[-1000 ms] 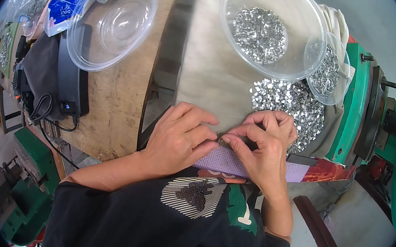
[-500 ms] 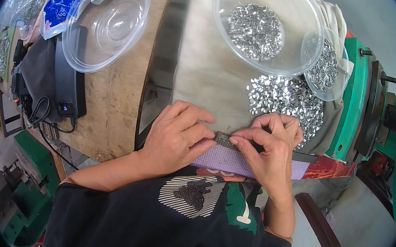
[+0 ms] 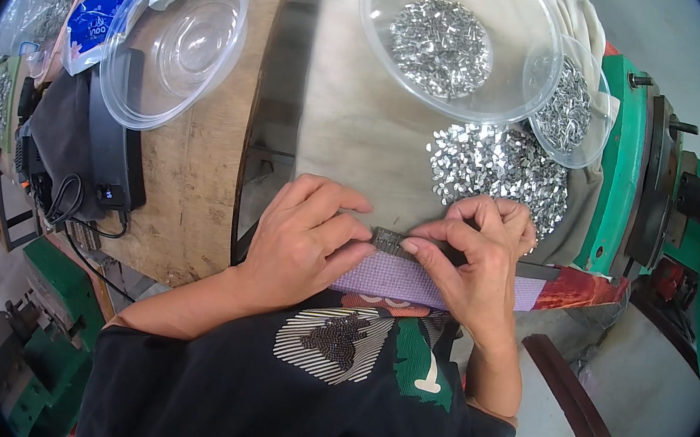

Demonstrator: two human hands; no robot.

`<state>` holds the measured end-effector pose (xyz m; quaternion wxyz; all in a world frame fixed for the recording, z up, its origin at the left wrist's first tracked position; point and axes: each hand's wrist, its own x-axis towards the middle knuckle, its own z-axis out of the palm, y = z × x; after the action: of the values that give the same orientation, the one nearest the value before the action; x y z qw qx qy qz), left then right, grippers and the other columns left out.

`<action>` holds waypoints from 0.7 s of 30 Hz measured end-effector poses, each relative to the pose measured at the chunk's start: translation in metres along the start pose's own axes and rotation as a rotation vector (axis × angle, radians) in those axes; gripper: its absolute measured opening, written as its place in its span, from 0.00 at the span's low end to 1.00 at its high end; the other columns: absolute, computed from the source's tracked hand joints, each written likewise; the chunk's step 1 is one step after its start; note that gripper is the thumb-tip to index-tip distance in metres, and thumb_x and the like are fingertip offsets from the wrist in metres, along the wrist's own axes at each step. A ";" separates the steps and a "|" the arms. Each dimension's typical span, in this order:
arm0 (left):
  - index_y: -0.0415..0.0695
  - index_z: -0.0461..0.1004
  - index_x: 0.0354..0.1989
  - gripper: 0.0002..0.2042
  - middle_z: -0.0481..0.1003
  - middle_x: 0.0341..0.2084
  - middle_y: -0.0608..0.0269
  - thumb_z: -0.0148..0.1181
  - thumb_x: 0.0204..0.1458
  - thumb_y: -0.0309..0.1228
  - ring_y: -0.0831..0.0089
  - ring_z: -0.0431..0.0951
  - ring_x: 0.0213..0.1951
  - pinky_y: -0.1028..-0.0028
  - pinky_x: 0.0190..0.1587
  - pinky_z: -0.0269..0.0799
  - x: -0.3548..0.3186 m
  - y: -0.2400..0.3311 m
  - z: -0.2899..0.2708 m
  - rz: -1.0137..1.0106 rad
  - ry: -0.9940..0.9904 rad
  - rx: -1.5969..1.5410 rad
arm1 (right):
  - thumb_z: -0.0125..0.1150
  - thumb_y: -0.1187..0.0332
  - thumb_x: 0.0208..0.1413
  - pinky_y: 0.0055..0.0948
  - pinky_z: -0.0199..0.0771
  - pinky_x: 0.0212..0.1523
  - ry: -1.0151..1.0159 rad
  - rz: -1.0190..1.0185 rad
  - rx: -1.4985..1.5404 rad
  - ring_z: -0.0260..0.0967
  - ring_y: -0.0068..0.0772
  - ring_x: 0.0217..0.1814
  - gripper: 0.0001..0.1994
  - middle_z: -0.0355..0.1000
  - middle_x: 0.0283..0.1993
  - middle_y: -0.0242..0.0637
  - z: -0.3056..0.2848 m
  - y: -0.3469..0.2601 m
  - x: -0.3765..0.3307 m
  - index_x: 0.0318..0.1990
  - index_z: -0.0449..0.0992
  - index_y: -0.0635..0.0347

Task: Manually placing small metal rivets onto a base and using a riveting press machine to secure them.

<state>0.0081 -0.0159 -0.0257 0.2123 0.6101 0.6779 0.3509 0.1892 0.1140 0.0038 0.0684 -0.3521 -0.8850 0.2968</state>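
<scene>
A small dark slotted metal block (image 3: pixel 387 240) lies at the near edge of the cloth-covered surface, between my two hands. My left hand (image 3: pixel 300 239) has its thumb and a fingertip closed at the block's left end, while its index finger stretches out above. My right hand (image 3: pixel 480 255) pinches at the right end with thumb and index finger; any tiny piece between those fingertips is hidden. Just beyond my right hand spreads a loose pile of small shiny metal pieces (image 3: pixel 498 171). Purple textured cloth (image 3: pixel 386 276) runs along the edge under the block.
A large clear tub (image 3: pixel 501 106) holding metal pieces stands beyond the pile, beside a smaller clear tub (image 3: pixel 593 147) with more. Left, a wooden table (image 3: pixel 191 174) carries an empty clear bowl (image 3: pixel 146 118), a blue tissue pack (image 3: pixel 89 25) and a black device (image 3: pixel 123 162). Green machinery (image 3: pixel 619 171) borders the right.
The whole view has shifted slightly, so the tubs and table appear a little further left and up. My hands stay at the block's two ends, with only small finger movement.
</scene>
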 end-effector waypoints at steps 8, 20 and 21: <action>0.44 0.79 0.29 0.08 0.77 0.41 0.64 0.72 0.40 0.27 0.61 0.74 0.44 0.65 0.44 0.69 -0.001 0.001 0.000 -0.037 -0.005 -0.010 | 0.76 0.59 0.42 0.44 0.46 0.54 -0.005 0.005 -0.043 0.58 0.36 0.48 0.09 0.66 0.35 0.23 -0.005 0.006 -0.005 0.29 0.85 0.48; 0.43 0.79 0.28 0.08 0.77 0.40 0.63 0.73 0.40 0.27 0.61 0.74 0.44 0.64 0.45 0.70 0.000 0.001 0.001 -0.036 0.000 0.000 | 0.76 0.59 0.41 0.44 0.47 0.54 0.023 0.024 -0.057 0.59 0.36 0.47 0.09 0.67 0.35 0.24 -0.007 0.007 -0.009 0.29 0.86 0.48; 0.43 0.79 0.28 0.08 0.77 0.40 0.63 0.73 0.40 0.27 0.61 0.74 0.44 0.64 0.45 0.70 0.000 0.001 0.001 -0.035 0.000 -0.001 | 0.76 0.59 0.41 0.44 0.47 0.54 0.023 0.024 -0.058 0.59 0.36 0.47 0.09 0.67 0.35 0.24 -0.007 0.008 -0.009 0.29 0.86 0.48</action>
<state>0.0093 -0.0158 -0.0255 0.2185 0.5980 0.6884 0.3475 0.2030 0.1159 0.0061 0.0649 -0.3681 -0.8881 0.2676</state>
